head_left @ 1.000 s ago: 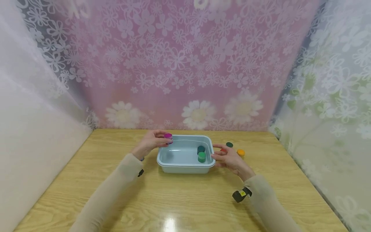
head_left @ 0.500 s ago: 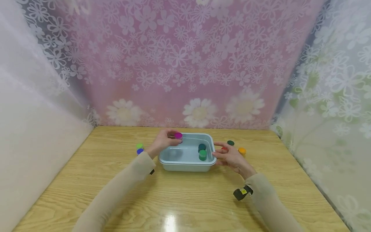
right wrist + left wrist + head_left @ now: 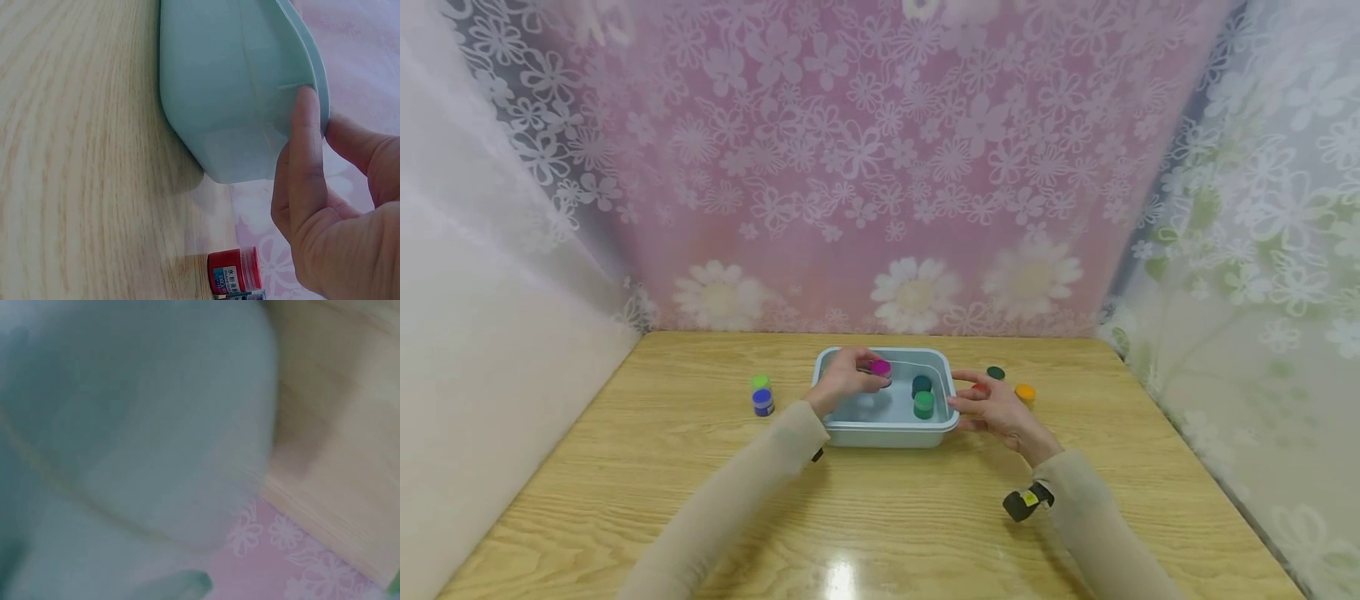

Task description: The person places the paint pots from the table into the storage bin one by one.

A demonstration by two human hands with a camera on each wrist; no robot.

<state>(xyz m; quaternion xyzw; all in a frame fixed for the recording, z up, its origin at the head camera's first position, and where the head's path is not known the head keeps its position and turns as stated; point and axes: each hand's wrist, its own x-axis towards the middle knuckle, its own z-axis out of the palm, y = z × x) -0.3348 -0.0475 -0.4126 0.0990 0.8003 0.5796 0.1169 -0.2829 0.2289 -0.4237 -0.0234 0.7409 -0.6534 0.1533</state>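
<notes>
Head view: left hand point(image 3: 847, 377) pinches the magenta-lidded jar point(image 3: 882, 371) between thumb and fingers, over the interior of a pale blue tray point(image 3: 883, 437); whether the jar touches the floor of it, cannot tell. Two jars stand inside, toward the right end: green jar point(image 3: 923, 406) near, dark teal jar point(image 3: 920, 385) just behind. Right hand point(image 3: 1002, 414) grips the tray's right rim, confirmed in the right wrist view; red jar point(image 3: 226, 272) beyond. Outside, left: blue jar point(image 3: 763, 403), lime-lidded jar point(image 3: 762, 382). Right: orange-lidded jar point(image 3: 1026, 393). Left wrist view blurred.
</notes>
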